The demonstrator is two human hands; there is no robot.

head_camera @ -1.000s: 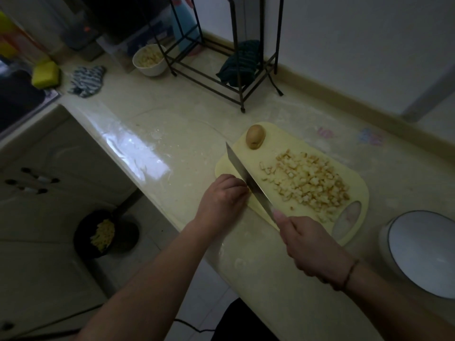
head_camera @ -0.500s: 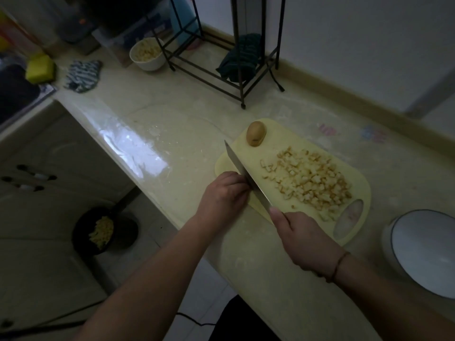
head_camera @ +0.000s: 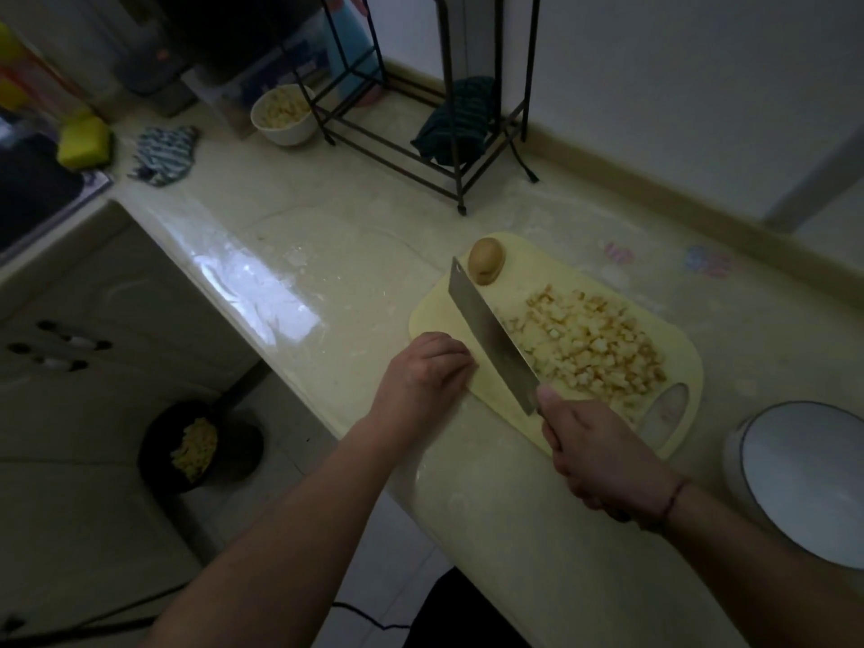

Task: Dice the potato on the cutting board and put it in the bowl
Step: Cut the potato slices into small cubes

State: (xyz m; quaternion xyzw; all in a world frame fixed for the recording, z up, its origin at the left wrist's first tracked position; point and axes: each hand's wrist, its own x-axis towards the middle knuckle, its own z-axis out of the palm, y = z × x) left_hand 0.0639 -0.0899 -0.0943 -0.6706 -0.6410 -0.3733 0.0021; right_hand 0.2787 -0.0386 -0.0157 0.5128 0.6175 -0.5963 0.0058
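While beside the knife point(head_camera: 491, 339), diced potato point(head_camera: 589, 343) beyond right-hand fingers point(head_camera: 551, 404).

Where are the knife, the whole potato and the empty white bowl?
knife point(head_camera: 491, 339): head view, middle of the flat blade.
whole potato point(head_camera: 486, 260): head view, centre of its skin.
empty white bowl point(head_camera: 813, 479): head view, bare inside wall.

The right hand point(head_camera: 596, 453) hides the knife point(head_camera: 491, 336) handle. The bowl point(head_camera: 804, 479), just beside the cutting board point(head_camera: 533, 264), runs off the picture's edge. What the left hand point(head_camera: 428, 371) covers is unclear.
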